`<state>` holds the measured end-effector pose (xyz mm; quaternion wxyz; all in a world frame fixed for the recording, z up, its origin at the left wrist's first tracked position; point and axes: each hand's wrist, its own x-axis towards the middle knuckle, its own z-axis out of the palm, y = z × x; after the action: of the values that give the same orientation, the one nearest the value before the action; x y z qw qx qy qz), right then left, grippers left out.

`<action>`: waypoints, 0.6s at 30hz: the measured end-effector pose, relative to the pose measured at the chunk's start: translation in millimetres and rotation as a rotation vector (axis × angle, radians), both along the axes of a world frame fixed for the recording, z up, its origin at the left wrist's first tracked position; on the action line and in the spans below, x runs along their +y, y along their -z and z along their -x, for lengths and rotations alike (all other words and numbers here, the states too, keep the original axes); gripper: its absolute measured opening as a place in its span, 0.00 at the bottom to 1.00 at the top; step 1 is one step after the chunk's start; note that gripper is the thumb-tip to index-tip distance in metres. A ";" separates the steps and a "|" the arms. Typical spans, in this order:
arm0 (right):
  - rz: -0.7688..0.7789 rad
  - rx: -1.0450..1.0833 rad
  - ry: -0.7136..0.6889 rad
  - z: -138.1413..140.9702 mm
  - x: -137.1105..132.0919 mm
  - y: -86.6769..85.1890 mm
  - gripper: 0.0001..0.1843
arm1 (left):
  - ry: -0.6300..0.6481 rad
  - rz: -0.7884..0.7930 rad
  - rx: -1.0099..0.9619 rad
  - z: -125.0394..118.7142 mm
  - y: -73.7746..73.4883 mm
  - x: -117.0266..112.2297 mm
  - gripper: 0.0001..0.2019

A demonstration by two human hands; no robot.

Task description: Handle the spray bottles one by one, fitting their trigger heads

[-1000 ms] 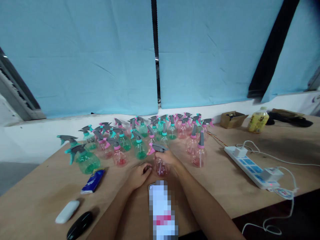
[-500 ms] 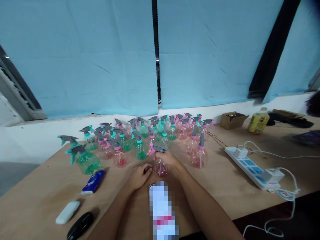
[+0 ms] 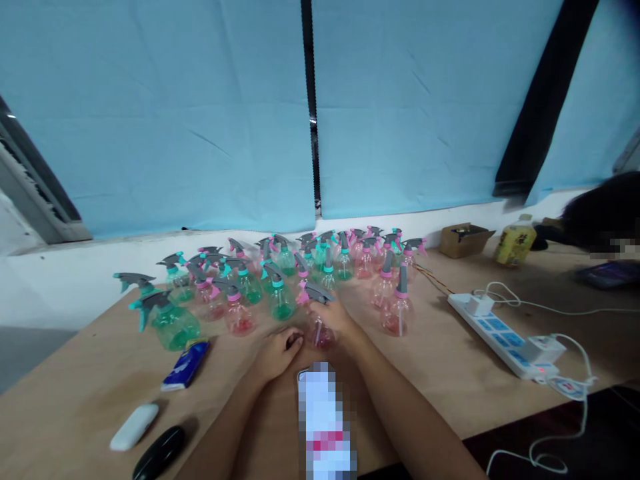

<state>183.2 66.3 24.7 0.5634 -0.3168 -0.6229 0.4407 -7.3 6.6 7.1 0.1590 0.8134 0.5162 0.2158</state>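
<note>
My right hand [image 3: 333, 317] is closed around the neck of a clear pink spray bottle [image 3: 321, 335] with a grey and pink trigger head [image 3: 317, 293]. The bottle stands close in front of me with a little reddish liquid low inside, its nozzle pointing left. My left hand [image 3: 277, 352] rests on the table just left of it, fingers loosely curled and thumb near the index finger; no object shows in the dark gap between them. Several more pink spray bottles [image 3: 241, 319] and green spray bottles [image 3: 283, 301] stand behind. Nearest me lies a phone [image 3: 323, 420], its screen blurred.
On the left lie a blue packet [image 3: 185, 367], a white case [image 3: 134, 427] and a black rounded object [image 3: 159, 453]. At right are a white power strip [image 3: 500, 337] with cables, a cardboard box [image 3: 465, 241] and a yellow-labelled bottle [image 3: 516, 243]. Another person's head [image 3: 605, 210] shows at the right edge.
The held spray bottle has tilted or turned slightly, its trigger head shifting a little. My left hand stays put. The other person's head has come further into view at right.
</note>
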 end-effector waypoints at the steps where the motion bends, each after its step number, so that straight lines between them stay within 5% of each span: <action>1: -0.003 -0.023 0.046 -0.1 1.0 1.2 0.07 | -0.003 0.001 0.008 0.1 -0.2 0.0 0.16; 10: -0.083 -0.342 0.771 -24.2 4.9 4.2 0.23 | -0.027 -0.011 0.032 0.4 1.2 1.9 0.15; 18: -0.253 -0.576 1.136 -48.3 19.4 24.5 0.29 | -0.024 -0.021 0.014 -0.2 -0.3 0.6 0.16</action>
<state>231.6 85.8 0.1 0.5519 -0.6338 -0.5316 -0.1052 -7.2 7.3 7.4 0.1443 0.8103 0.5246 0.2175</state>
